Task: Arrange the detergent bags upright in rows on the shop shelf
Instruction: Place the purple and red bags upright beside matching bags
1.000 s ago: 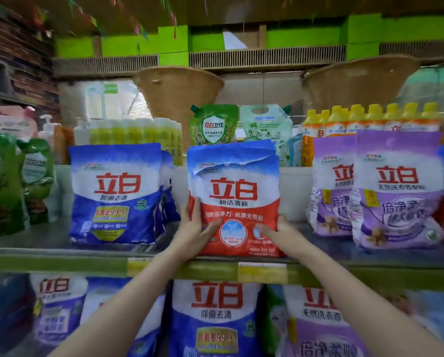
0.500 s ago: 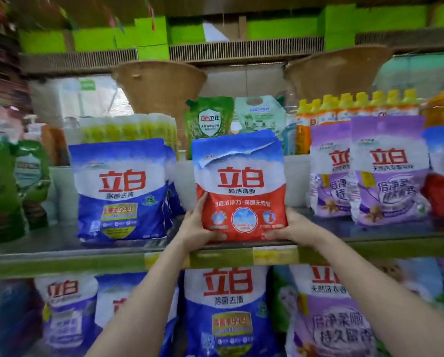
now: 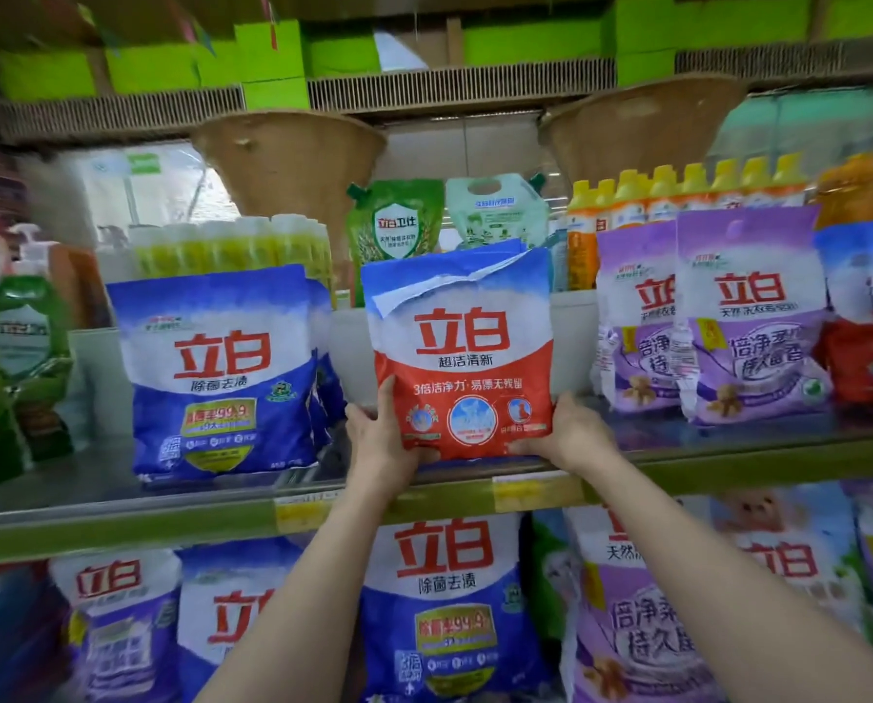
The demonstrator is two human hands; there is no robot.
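While both our left hand [image 3: 381, 443] and right hand [image 3: 571, 431] clasp the red detergent bag [image 3: 462, 357] low at its corners, it stands upright. Above our hold it looks soft, slumping; low support seems wisest.

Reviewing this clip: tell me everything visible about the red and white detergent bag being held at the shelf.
The red and white detergent bag is a glossy plastic pouch: blue top band, white middle with large red characters, red lower half with round emblems. Its top edge is creased and folded. It stands upright, facing forward, between the blue bags and purple bags. The left hand and right hand each have a grip on a bottom corner at the shelf edge.
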